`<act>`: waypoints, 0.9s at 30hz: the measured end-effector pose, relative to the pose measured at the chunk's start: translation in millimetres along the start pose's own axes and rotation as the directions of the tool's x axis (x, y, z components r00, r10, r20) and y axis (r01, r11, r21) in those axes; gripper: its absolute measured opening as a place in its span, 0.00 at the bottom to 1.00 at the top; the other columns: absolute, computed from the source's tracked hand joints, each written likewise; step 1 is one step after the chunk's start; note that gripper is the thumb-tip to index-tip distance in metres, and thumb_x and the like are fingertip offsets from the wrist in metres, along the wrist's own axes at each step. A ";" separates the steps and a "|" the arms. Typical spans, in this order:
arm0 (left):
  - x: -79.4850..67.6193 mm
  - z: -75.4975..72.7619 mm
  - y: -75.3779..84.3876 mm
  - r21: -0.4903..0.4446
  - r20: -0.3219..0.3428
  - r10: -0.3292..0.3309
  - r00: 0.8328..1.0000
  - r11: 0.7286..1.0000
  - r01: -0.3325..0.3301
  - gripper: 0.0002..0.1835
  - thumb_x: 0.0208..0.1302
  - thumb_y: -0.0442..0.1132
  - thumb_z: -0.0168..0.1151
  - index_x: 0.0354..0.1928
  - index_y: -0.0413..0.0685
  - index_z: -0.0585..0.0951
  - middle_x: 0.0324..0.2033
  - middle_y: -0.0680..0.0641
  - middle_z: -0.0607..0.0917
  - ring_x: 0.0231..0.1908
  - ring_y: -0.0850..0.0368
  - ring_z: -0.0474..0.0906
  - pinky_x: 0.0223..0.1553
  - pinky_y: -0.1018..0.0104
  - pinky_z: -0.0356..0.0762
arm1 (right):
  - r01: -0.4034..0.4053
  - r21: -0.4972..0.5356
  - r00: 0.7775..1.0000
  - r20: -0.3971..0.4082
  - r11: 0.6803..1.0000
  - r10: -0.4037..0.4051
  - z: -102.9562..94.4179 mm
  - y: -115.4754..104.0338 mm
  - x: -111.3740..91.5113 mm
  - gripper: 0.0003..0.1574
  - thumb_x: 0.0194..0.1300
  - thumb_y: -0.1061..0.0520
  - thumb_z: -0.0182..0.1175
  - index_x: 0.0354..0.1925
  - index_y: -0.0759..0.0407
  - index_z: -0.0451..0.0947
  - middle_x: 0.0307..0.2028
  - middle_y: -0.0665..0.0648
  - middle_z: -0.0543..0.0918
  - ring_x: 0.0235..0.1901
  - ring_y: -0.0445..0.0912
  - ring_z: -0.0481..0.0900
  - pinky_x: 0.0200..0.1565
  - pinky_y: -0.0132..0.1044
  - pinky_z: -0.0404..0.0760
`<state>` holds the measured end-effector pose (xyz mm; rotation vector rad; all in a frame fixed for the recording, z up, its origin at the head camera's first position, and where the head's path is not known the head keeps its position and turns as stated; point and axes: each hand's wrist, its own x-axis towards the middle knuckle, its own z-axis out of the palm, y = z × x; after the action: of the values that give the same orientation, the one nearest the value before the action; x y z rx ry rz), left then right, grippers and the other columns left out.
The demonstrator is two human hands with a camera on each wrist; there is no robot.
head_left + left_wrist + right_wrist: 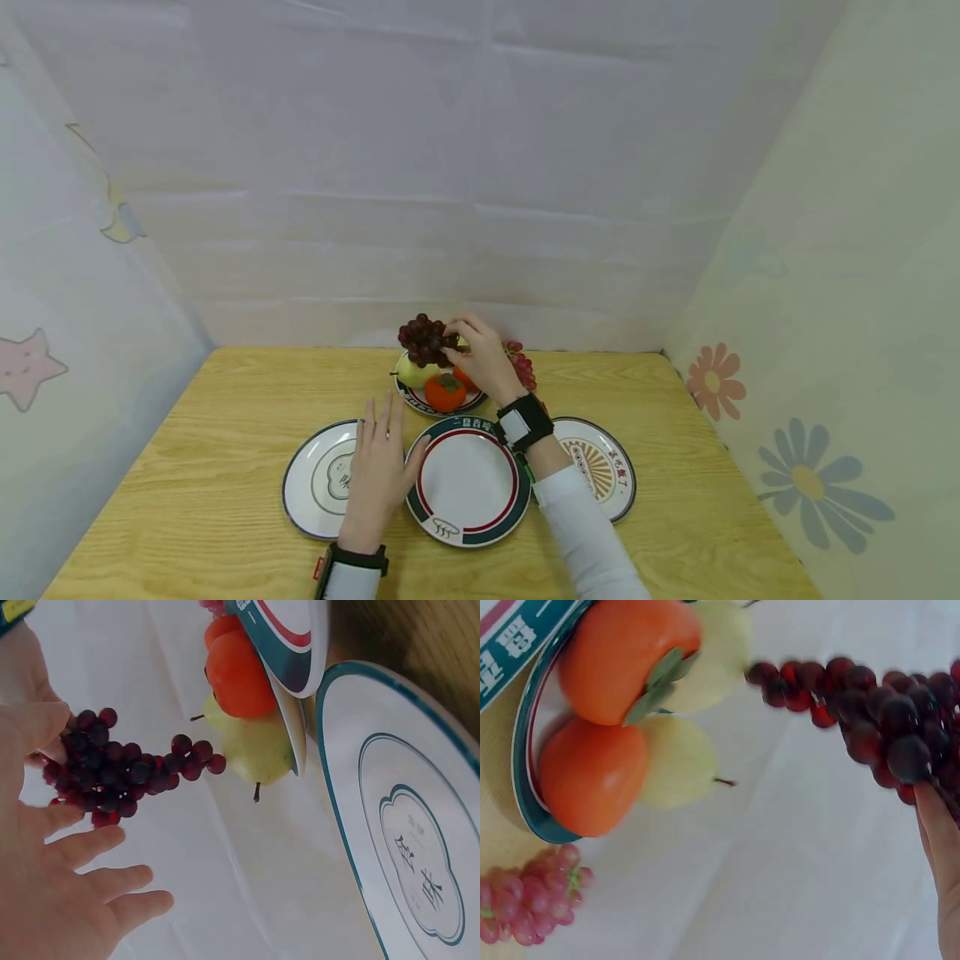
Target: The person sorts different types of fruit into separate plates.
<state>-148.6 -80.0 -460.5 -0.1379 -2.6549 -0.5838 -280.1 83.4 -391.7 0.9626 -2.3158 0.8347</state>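
My right hand [483, 358] pinches a bunch of dark red grapes [423, 340] near its stem and holds it up over the fruit plate [471, 405] at the back of the table. On that plate are two orange persimmons [626, 660] and two yellow-green pears [676, 761], partly covered by my right hand in the head view. The left hand [380, 458] is spread with straight fingers above the gap between the left and middle plates, holding nothing. In the left wrist view its fingers [124, 883] appear in front of the dark grapes.
A white plate with a dark green rim [468, 479] stands in front of the fruit. White plates flank it on the left [311, 483] and right [618, 467]. A pink grape bunch [522, 367] lies right of the fruit plate. White sheets [480, 167] enclose the table.
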 end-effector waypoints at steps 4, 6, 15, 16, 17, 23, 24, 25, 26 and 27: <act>1.6 -1.9 0.1 -0.004 -0.142 0.042 0.989 0.999 -0.043 0.50 0.52 0.50 0.68 0.70 0.40 0.51 0.67 0.36 0.60 0.65 0.36 0.54 0.59 0.41 0.66 | 0.110 0.050 0.992 0.054 0.993 -0.112 -7.5 -16.0 -20.9 0.14 0.52 0.62 0.68 0.39 0.62 0.79 0.42 0.58 0.79 0.42 0.45 0.77 0.44 0.37 0.82; 2.0 -2.8 0.4 -0.011 -0.208 0.072 0.975 0.997 -0.076 0.55 0.47 0.49 0.73 0.70 0.40 0.50 0.66 0.35 0.60 0.64 0.35 0.56 0.56 0.42 0.69 | 0.166 0.083 0.982 0.081 0.983 -0.173 -7.6 -23.8 -32.1 0.14 0.51 0.62 0.69 0.38 0.61 0.78 0.42 0.57 0.79 0.42 0.44 0.77 0.43 0.35 0.82; -1.2 -3.1 4.9 0.007 -0.218 0.136 0.966 0.990 -0.138 0.57 0.31 0.46 0.81 0.67 0.54 0.59 0.58 0.36 0.69 0.52 0.40 0.72 0.44 0.48 0.79 | 0.226 0.213 0.948 0.175 0.950 -0.265 -1.0 -43.4 -68.8 0.13 0.51 0.65 0.68 0.37 0.60 0.78 0.44 0.56 0.78 0.45 0.42 0.77 0.45 0.29 0.81; -2.0 -3.1 5.4 0.005 -0.209 0.140 0.968 0.990 -0.142 0.55 0.31 0.43 0.82 0.66 0.54 0.61 0.56 0.36 0.71 0.50 0.41 0.73 0.42 0.49 0.80 | 0.224 0.213 0.949 0.174 0.951 -0.263 -0.2 -43.8 -70.6 0.13 0.51 0.65 0.68 0.37 0.60 0.78 0.44 0.56 0.78 0.45 0.42 0.77 0.45 0.30 0.81; -2.6 -3.0 5.6 -0.001 -0.204 0.143 0.968 0.989 -0.147 0.53 0.31 0.40 0.82 0.65 0.54 0.63 0.54 0.37 0.72 0.49 0.41 0.73 0.41 0.49 0.81 | 0.221 0.213 0.950 0.173 0.952 -0.259 0.6 -43.9 -72.2 0.13 0.51 0.65 0.68 0.38 0.60 0.78 0.44 0.56 0.78 0.44 0.42 0.77 0.45 0.30 0.81; -4.3 -3.0 5.7 0.012 -0.181 0.157 0.971 0.987 -0.157 0.39 0.36 0.32 0.78 0.55 0.49 0.71 0.48 0.39 0.73 0.43 0.43 0.73 0.38 0.52 0.80 | 0.237 0.219 0.948 0.160 0.946 -0.275 5.9 -42.1 -76.4 0.13 0.52 0.64 0.68 0.38 0.60 0.78 0.45 0.56 0.77 0.45 0.42 0.77 0.44 0.29 0.81; -4.3 -3.6 5.7 0.024 -0.179 0.157 0.971 0.988 -0.155 0.37 0.36 0.32 0.78 0.54 0.48 0.72 0.48 0.39 0.73 0.42 0.44 0.73 0.38 0.52 0.80 | 0.242 0.217 0.948 0.156 0.946 -0.278 6.7 -41.8 -76.6 0.14 0.52 0.64 0.68 0.39 0.60 0.78 0.46 0.56 0.77 0.45 0.42 0.77 0.44 0.29 0.81; -4.3 -4.7 5.7 0.033 -0.180 0.156 0.971 0.988 -0.153 0.36 0.36 0.33 0.79 0.52 0.47 0.73 0.47 0.39 0.74 0.42 0.44 0.73 0.38 0.52 0.80 | 0.246 0.213 0.948 0.151 0.946 -0.280 7.3 -41.8 -76.6 0.14 0.52 0.63 0.68 0.39 0.59 0.78 0.46 0.56 0.77 0.45 0.42 0.77 0.44 0.28 0.81; -4.1 -6.1 5.6 0.045 -0.181 0.156 0.971 0.988 -0.150 0.35 0.35 0.33 0.79 0.50 0.46 0.73 0.46 0.39 0.74 0.41 0.43 0.74 0.37 0.51 0.80 | 0.248 0.209 0.948 0.147 0.946 -0.282 7.9 -41.8 -76.5 0.15 0.52 0.63 0.68 0.40 0.59 0.79 0.46 0.56 0.77 0.45 0.42 0.77 0.45 0.28 0.81; -4.0 -8.0 5.2 0.056 -0.179 0.153 0.972 0.988 -0.146 0.35 0.35 0.33 0.79 0.49 0.45 0.74 0.46 0.39 0.75 0.41 0.43 0.74 0.37 0.51 0.80 | 0.250 0.214 0.948 0.143 0.944 -0.283 8.4 -41.6 -76.4 0.16 0.51 0.63 0.68 0.41 0.60 0.79 0.46 0.56 0.77 0.45 0.42 0.77 0.44 0.27 0.81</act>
<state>-141.1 -78.7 -453.6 -0.2572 -2.4515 -0.4669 -202.5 88.4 -431.7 1.4499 -2.2019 0.9033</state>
